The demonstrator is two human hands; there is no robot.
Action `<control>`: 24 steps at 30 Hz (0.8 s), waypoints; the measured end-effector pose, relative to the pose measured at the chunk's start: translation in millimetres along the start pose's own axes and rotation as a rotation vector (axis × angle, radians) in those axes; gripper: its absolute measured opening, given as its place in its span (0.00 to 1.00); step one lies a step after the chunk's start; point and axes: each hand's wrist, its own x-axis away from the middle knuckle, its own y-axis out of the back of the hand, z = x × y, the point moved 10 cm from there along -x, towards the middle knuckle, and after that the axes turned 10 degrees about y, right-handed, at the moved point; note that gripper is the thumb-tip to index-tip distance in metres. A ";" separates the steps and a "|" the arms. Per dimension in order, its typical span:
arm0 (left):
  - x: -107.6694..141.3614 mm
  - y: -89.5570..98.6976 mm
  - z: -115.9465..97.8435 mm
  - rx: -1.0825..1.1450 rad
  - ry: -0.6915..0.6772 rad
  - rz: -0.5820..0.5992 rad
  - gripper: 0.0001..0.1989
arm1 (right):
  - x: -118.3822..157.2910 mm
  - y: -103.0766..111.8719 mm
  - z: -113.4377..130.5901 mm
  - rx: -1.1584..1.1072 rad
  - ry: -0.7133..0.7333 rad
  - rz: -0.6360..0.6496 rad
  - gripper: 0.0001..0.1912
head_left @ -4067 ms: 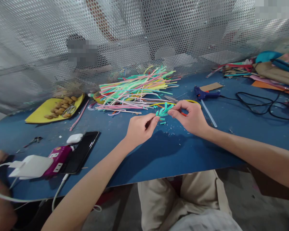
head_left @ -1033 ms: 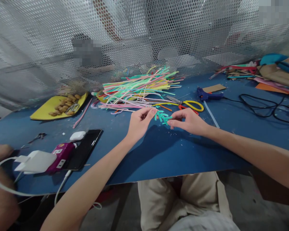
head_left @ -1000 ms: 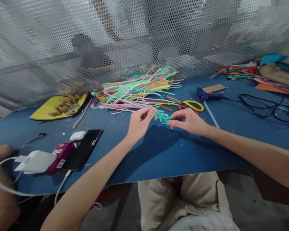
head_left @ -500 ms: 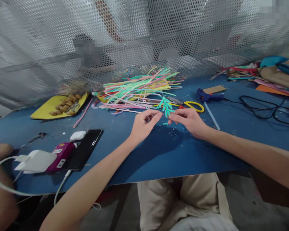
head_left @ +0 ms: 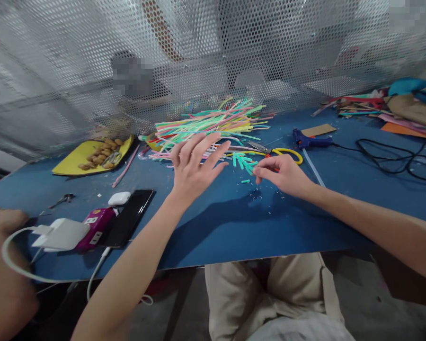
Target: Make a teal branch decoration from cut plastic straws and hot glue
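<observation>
Between the thumb and fingers of my right hand (head_left: pixel 282 175) is the base of a teal pipe-cleaner sprig (head_left: pixel 242 162) with short side branches, tilted to the upper left. My left hand (head_left: pixel 200 163) is raised with its fingers spread, holding nothing, in front of a heap of pastel pipe cleaners (head_left: pixel 206 124). Yellow-handled scissors (head_left: pixel 287 152) lie just behind my right hand, partly hidden by it. A short teal offcut (head_left: pixel 245 181) lies on the blue table below the sprig, among tiny pale bits.
A blue glue gun (head_left: pixel 310 141) with a black cord lies at right, beside a clear glue stick (head_left: pixel 313 166). At left are a yellow tray (head_left: pixel 69 158) of brown lumps, a phone (head_left: pixel 129 218) and a charger (head_left: pixel 62 234). Another person's arm (head_left: pixel 9 265) reaches in. Perforated metal (head_left: pixel 199 42) stands behind.
My left hand has come away from the sprig, moving up and left, its fingers opening. The sprig now leans further left in my right hand.
</observation>
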 end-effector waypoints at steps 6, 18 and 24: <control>1.5 -31.6 -6.9 -0.108 -0.140 0.208 0.10 | -0.8 9.2 -4.3 -0.037 -0.064 -0.018 0.16; 21.2 -73.6 -15.0 0.188 0.037 0.559 0.23 | -5.6 19.7 2.7 0.088 0.047 -0.033 0.15; 17.6 -67.9 -11.3 0.262 0.160 0.526 0.22 | -5.9 26.2 6.2 0.161 0.099 -0.085 0.19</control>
